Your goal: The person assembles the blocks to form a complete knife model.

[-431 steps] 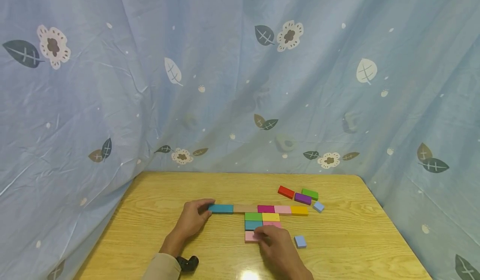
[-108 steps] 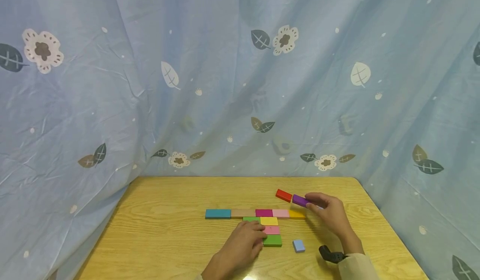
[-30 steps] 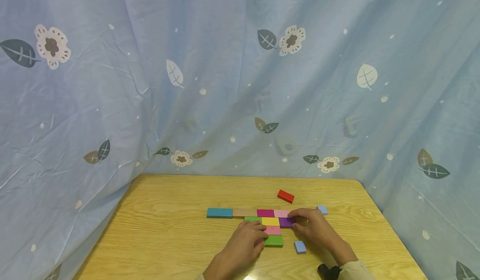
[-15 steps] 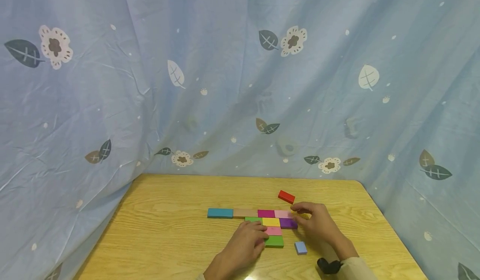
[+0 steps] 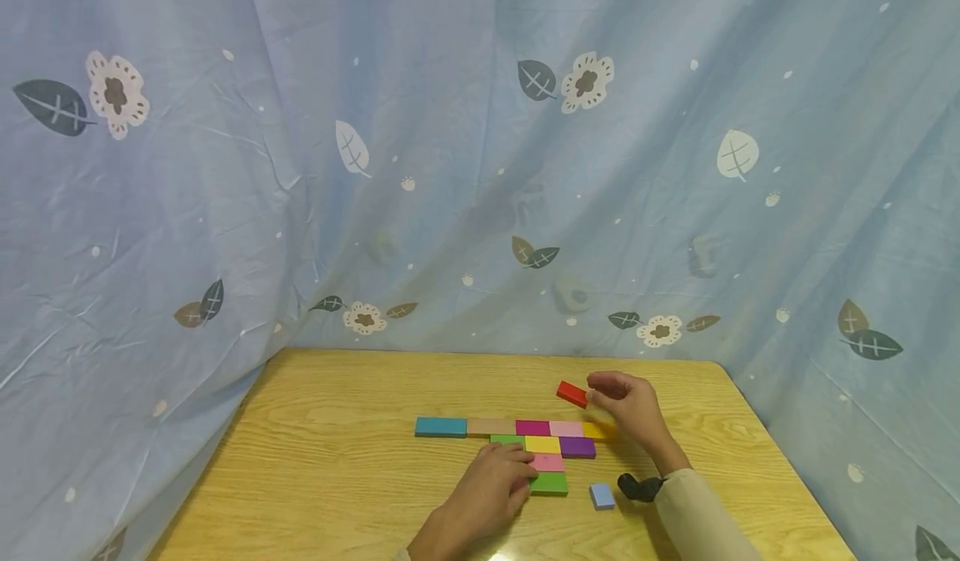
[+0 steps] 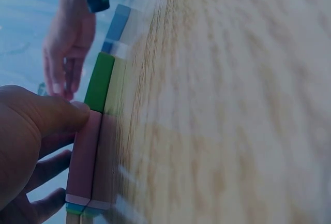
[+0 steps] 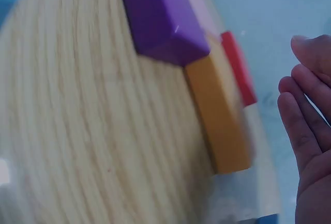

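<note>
On the wooden table, flat coloured blocks form a T-like layout. Its back row holds a blue block, a tan block, a magenta block, a pale pink block and an orange block. Below lie a yellow block, a purple block and a green block. My left hand rests over the layout's left side, hiding some blocks; its thumb touches a pink block in the left wrist view. Beside a loose red block, my right hand holds nothing, fingers loosely bent.
A loose light blue block lies right of the layout, near the right wrist's black strap device. The patterned blue curtain hangs behind the table and along both sides.
My right hand has let go of the purple block beside the yellow one and moved back to the red block. My left hand, earlier at the blue block, now stays on the layout.
</note>
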Motion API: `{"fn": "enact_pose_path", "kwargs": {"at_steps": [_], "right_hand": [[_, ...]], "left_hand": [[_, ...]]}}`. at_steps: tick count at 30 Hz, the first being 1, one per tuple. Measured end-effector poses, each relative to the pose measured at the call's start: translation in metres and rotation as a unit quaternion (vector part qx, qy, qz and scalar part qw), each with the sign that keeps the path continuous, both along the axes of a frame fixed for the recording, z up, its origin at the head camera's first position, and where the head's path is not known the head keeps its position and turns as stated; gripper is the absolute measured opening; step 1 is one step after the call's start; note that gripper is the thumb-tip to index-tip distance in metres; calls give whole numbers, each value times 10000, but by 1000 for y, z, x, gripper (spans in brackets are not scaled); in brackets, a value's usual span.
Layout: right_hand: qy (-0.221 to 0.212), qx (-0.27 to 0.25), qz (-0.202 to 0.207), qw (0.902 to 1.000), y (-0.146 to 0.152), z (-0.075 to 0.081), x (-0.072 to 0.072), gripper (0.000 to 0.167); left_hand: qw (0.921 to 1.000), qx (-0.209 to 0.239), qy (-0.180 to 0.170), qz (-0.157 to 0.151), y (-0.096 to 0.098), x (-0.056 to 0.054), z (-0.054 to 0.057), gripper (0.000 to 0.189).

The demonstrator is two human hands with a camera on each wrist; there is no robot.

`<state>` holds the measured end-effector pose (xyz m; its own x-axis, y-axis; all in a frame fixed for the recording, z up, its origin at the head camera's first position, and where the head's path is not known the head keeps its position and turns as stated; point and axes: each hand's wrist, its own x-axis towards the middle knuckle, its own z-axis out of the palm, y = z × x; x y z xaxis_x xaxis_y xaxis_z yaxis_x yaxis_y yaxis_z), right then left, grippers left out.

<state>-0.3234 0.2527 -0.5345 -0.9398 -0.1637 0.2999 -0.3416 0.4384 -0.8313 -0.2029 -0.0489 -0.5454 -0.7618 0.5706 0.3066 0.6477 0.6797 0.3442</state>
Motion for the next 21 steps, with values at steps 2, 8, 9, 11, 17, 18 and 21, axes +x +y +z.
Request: {"fn": "enact_pose_path", "kwargs": {"at_steps": [2,8,9,11,17,18,21], "right_hand": [[-146,22,-63,9999,1,-4,-3,37],[-555,-156,-80,9983,4,-14,-8,43],[-585,-167,-90,9981,4,-15,-9,43],[-605,-101,-119,9980,3,-17,-10,41],[-663,258,-340,9969,-2,-18,-12,38],[-667,324,-379,9965,-3,-18,-12,37],[-609,530,-450,9957,-6,-18,-13,36]], "left_hand": [[10000,4,39,-7,0,0,-1,22],[10000,19,59,-14,1,0,-2,22],[10000,8,56,-5,1,0,-1,22],[10000,-13,39,8,1,0,-1,23],[10000,17,71,9,1,1,-1,23],[10000,31,89,5,1,1,-1,22],[9999,49,132,-3,1,1,-1,22]]}}
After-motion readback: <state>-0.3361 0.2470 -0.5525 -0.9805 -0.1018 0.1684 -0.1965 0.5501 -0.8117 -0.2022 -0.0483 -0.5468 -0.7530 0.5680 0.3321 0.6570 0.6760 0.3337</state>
